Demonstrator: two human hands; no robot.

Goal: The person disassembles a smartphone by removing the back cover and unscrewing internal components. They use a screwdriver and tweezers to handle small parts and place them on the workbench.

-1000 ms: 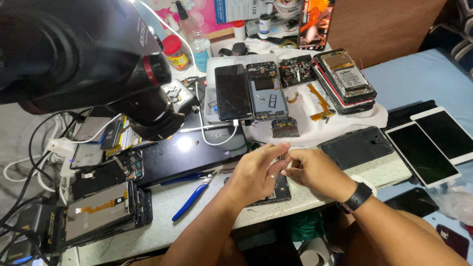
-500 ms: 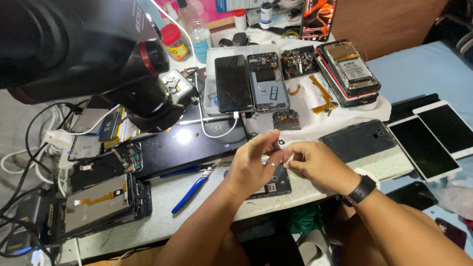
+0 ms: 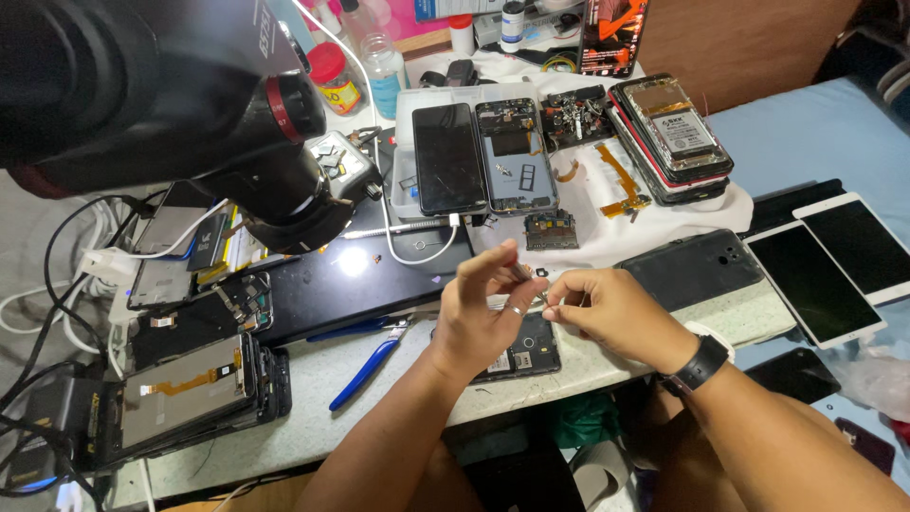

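- Hands are being held close together above the front edge of the white workbench (image 3: 284,446), just over an opened phone body (image 3: 519,353) that is lying flat on it.
- A small dark part (image 3: 540,274) is being pinched near the fingertips of the left hand (image 3: 479,305); the thumb and forefinger are being kept nearly closed while the other fingers are being curled loosely, a ring showing on one of them.
- A thin metal tool (image 3: 540,296), possibly tweezers, is being gripped in the right hand (image 3: 611,311), whose fingers are being held folded tight around it; a black wristwatch (image 3: 697,365) is being worn on that arm.
- Whether the tool's tip is touching the small part cannot be told.
- A blue-handled plier (image 3: 368,365) is being left lying on the bench, to the left of the left forearm and well apart from both hands.
- A black phone back cover (image 3: 690,269) is being kept just beyond the right hand, and a small circuit board (image 3: 551,230) is lying on the white cloth (image 3: 607,237) further back.
- A large black microscope head (image 3: 142,104) is being seen looming over the left side of the bench.
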